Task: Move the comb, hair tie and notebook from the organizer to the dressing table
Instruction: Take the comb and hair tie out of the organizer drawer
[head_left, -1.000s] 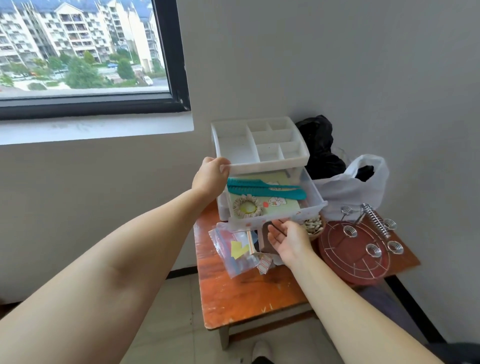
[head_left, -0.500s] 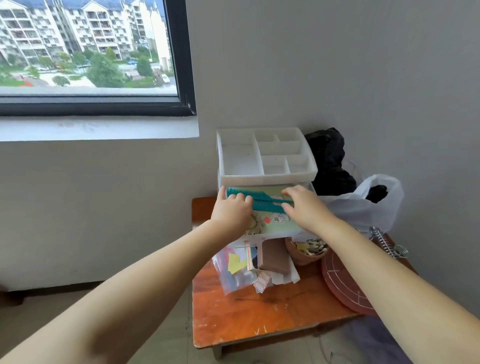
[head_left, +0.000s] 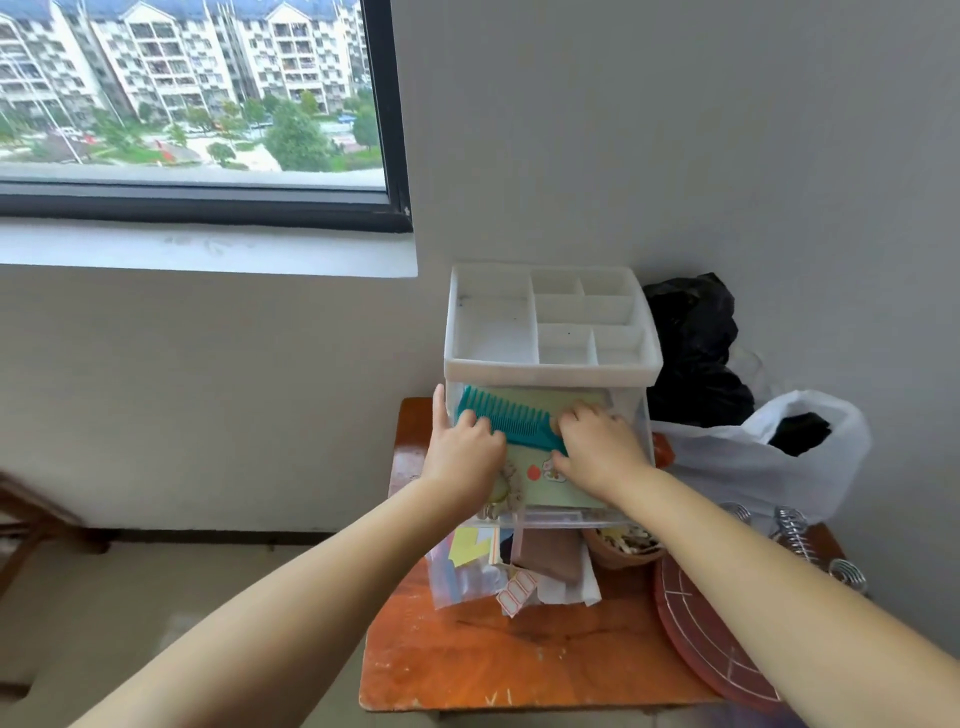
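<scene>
- Both hands are inside the pulled-out drawer (head_left: 631, 410) of the white organizer (head_left: 550, 371). They work the comb (head_left: 511, 420) from its two ends, probably because it lies flat on the notebook (head_left: 550, 480) and is hard to pinch one-handed.
- The left hand (head_left: 462, 457) has its grip closed on the comb's toothed end, with one finger stretched up along the drawer's outer wall.
- The right hand (head_left: 597, 449) has a narrow grip around the handle end.
- The comb is teal plastic with wide teeth, tilted between the two grips and partly raised.
- The hair tie (head_left: 511, 488) peeks out just below the left grip, a pale ruffled ring.
- The notebook is light green with small stickers and lies under both grips; the orange surface (head_left: 519, 660) lies below, toward the person.
</scene>
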